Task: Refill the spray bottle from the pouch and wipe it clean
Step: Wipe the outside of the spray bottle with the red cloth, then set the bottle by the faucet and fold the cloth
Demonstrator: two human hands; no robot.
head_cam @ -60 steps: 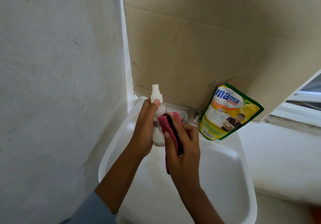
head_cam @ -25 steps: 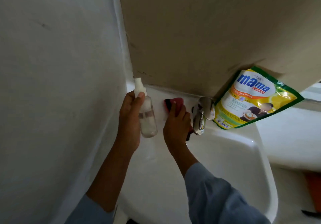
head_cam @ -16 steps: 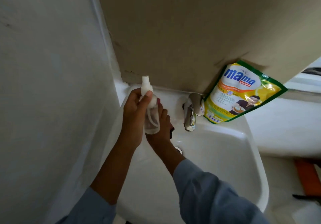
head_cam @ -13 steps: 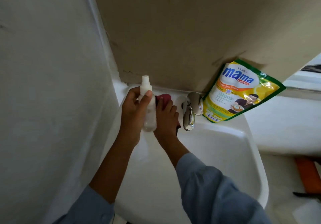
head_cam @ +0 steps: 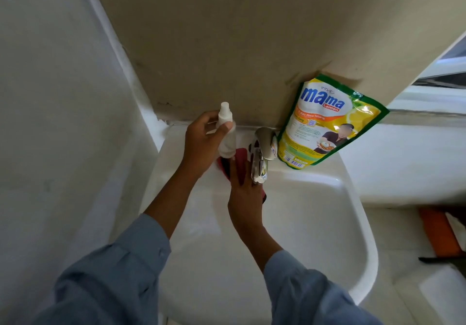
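Note:
A small clear spray bottle (head_cam: 226,133) with a white nozzle is held upright in my left hand (head_cam: 201,145) over the back left of the sink. Just under the bottle's base is a red cloth (head_cam: 239,163), pressed flat by my right hand (head_cam: 245,191), whose fingers are laid over it. The yellow and green soap pouch (head_cam: 325,125) leans upright against the wall at the sink's back right, untouched.
A white sink (head_cam: 315,224) fills the middle, with a chrome tap (head_cam: 261,155) right beside my right hand. A white wall stands close on the left, a beige wall behind. An orange object (head_cam: 438,234) lies on the floor at right.
My right hand and the red cloth have dropped from beside the bottle to under its base, close to the tap. My left hand still holds the bottle upright.

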